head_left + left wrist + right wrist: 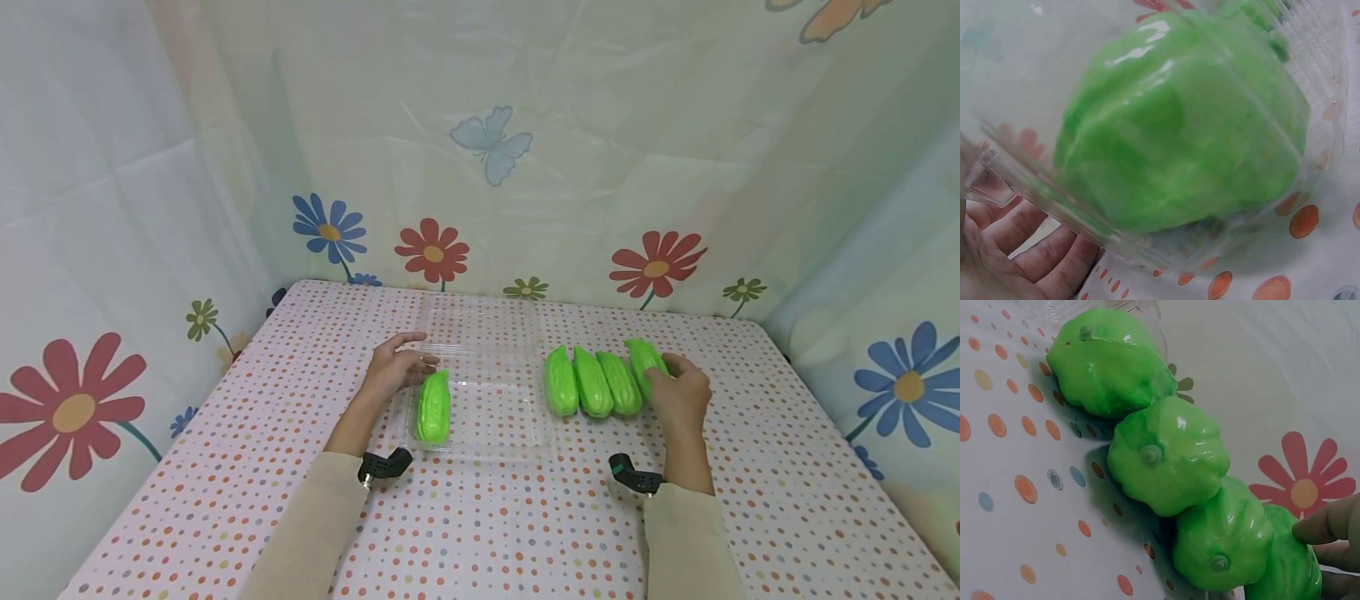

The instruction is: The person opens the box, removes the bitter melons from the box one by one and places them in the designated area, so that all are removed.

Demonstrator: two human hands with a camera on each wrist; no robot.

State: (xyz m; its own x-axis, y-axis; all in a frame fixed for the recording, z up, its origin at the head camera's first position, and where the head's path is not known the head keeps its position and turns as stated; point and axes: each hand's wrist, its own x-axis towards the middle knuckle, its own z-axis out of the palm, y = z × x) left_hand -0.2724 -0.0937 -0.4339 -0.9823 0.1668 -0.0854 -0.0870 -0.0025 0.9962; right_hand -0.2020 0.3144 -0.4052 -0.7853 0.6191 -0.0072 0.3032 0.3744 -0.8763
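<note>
On the right, my right hand (pixel 684 393) grips the last of several glossy green ridged gourds (pixel 642 360), with thumb and fingers on its upper part. The other gourds (pixel 592 383) stand side by side to its left; their stubby ends face the camera in the right wrist view. My left hand (pixel 393 367) is at the left edge of an open clear plastic clamshell box (pixel 495 450), its fingers loosely curved and apart. In the left wrist view, the fingers (pixel 1054 256) show right by the box wall. One gourd (pixel 433 408) lies along the box's left side.
The box lid (pixel 480 321) lies folded back towards the rear of the table. A dotted cloth (pixel 480 525) covers the tabletop. Curtains with printed flowers (pixel 431 254) hang behind and on both sides. Small black cameras (pixel 633 475) are strapped to the wrists.
</note>
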